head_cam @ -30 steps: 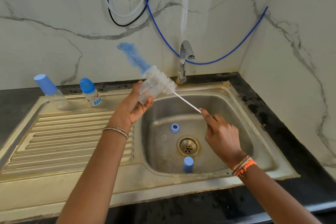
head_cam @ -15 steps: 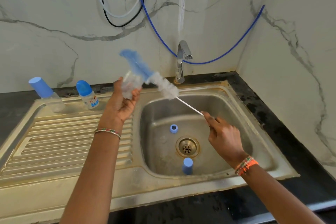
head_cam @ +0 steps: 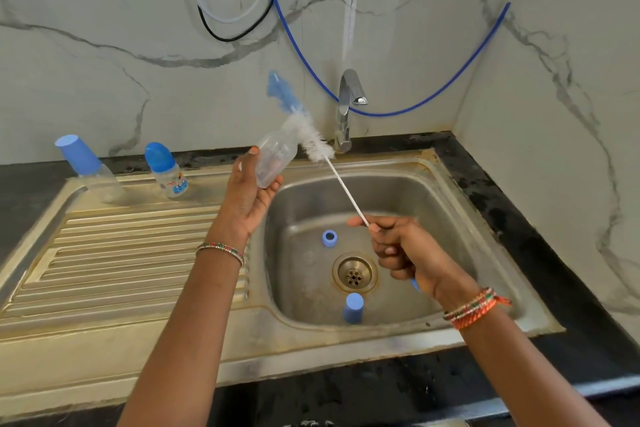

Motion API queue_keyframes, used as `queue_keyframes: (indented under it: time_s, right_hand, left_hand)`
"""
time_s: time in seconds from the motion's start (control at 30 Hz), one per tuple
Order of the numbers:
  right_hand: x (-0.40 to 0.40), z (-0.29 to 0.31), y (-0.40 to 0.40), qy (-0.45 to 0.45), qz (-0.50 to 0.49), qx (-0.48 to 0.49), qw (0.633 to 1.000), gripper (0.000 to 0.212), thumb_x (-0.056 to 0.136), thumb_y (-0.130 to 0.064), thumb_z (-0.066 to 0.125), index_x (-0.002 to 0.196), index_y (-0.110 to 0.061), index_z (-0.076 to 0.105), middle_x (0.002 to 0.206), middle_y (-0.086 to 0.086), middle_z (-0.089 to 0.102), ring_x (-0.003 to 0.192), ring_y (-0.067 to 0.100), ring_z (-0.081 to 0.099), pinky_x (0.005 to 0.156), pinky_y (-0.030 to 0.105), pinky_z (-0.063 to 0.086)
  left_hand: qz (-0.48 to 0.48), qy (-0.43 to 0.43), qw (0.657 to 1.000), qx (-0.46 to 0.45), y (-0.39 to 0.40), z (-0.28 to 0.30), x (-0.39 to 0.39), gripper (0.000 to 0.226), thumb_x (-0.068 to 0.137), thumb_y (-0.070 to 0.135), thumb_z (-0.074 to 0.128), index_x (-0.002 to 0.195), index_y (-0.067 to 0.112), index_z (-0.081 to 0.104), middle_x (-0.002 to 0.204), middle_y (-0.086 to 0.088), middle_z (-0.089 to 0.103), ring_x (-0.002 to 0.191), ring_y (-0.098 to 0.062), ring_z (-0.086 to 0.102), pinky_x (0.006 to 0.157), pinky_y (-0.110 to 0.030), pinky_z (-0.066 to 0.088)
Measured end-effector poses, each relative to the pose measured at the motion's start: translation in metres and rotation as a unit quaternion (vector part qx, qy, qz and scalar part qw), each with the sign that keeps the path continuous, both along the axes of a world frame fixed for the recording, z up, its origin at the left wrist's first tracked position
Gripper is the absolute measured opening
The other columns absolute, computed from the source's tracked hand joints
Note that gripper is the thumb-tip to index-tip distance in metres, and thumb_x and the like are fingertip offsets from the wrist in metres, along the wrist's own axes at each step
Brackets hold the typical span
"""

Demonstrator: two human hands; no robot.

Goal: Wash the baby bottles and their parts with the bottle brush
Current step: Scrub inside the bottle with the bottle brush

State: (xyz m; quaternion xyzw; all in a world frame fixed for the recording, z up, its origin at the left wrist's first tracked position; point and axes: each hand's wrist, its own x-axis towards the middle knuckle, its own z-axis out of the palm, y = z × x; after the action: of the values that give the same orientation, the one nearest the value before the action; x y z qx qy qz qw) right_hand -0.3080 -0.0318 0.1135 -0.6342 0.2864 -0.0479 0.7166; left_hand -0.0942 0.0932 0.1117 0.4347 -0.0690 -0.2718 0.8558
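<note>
While the left hand [head_cam: 247, 198] holds a clear bottle [head_cam: 275, 158] above the sink's left rim, its grip wrapped round the lower body, the bottle tilts with its mouth toward the upper right; contents cannot be made out. Beside that mouth lies the bottle brush [head_cam: 313, 140], white bristles just outside it, blue tip pointing to the upper centre of the frame. The right hand [head_cam: 403, 253] pinches the thin white handle over the basin, grip narrow on the stem.

Inside the sink [head_cam: 450, 191] are a blue ring [head_cam: 329, 238] left of the drain [head_cam: 354, 273] and a blue cap [head_cam: 353, 307] at the near wall.

On the draining surface, upper left of the frame, stand a capped bottle [head_cam: 86, 168] and a small labelled bottle [head_cam: 166, 170]; its print is too small to read.
</note>
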Motion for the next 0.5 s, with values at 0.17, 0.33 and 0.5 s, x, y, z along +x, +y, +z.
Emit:
queue_keyframes:
  time_s: [0.17,0.33,0.5]
  right_hand:
    - [0.002,0.004,0.001,0.022,-0.011,0.021,0.999,0.038,0.097,-0.004,0.036,0.104,-0.018,0.071,0.056,-0.002,0.026,0.046,0.008,0.015,0.042,0.019,0.009]
    - [-0.001,0.004,0.012,0.033,0.028,0.058,0.997,0.04,0.095,-0.001,0.034,0.107,-0.015,0.07,0.058,-0.001,0.024,0.044,0.007,0.015,0.04,0.018,0.009]
    - [0.009,0.008,0.011,0.032,0.032,0.066,0.997,0.038,0.097,-0.004,0.034,0.111,-0.013,0.068,0.059,-0.001,0.023,0.042,0.005,0.016,0.036,0.014,0.014]
  left_hand:
    - [0.013,0.001,0.998,-0.055,0.007,-0.004,0.006,0.038,0.095,0.032,0.048,0.128,0.012,0.044,0.115,-0.006,0.056,0.079,-0.008,0.058,0.06,-0.017,0.049]
    - [0.02,-0.01,0.998,-0.051,0.004,-0.008,0.003,0.03,0.097,0.03,0.046,0.12,0.011,0.044,0.107,-0.007,0.057,0.075,-0.008,0.058,0.06,-0.017,0.049]
    - [-0.037,-0.05,0.998,-0.008,-0.004,-0.014,-0.012,0.031,0.094,0.031,0.05,0.116,0.011,0.042,0.106,-0.008,0.054,0.065,-0.007,0.057,0.053,-0.017,0.046]
